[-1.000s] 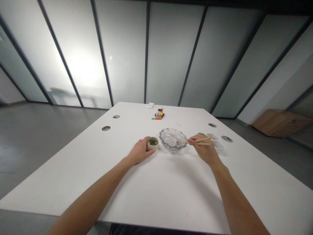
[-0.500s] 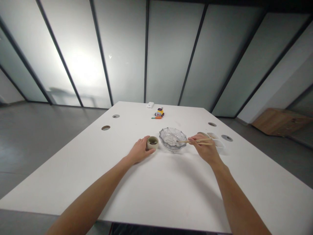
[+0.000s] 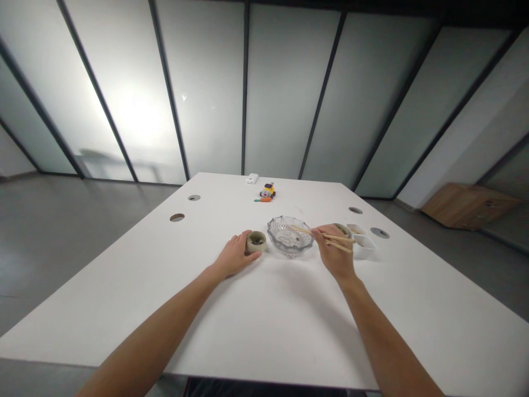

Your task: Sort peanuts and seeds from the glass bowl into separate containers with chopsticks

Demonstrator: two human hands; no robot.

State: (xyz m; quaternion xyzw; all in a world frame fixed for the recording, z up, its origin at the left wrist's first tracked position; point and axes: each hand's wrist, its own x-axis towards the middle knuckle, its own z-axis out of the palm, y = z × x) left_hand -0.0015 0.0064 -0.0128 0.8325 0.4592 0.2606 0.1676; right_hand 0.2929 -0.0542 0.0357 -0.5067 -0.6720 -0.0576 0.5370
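My left hand (image 3: 237,254) is curled around the side of a small pale-green cup (image 3: 257,248), which stands upright on the table and has small dark bits inside. Just right of it sits a clear, scalloped glass bowl (image 3: 285,245) with a small dark piece in it. In my right hand (image 3: 335,256) is a pair of wooden chopsticks (image 3: 303,230), their tips over the bowl. Nothing shows between the tips. Partly behind the right hand stand a second greenish cup (image 3: 342,227) and a white divided dish (image 3: 364,251) with small contents.
The white table (image 3: 256,320) has several round cable holes, one of them at the left (image 3: 177,218). Farther back lie an orange toy carrot (image 3: 265,200), a yellow and grey toy vehicle (image 3: 268,191) and a white box-shaped object (image 3: 252,178). Frosted panels stand beyond.
My right hand has shifted left, and the chopstick tips have moved up and left over the bowl. A dark piece now lies apart from the tips. My left hand stays on the cup.
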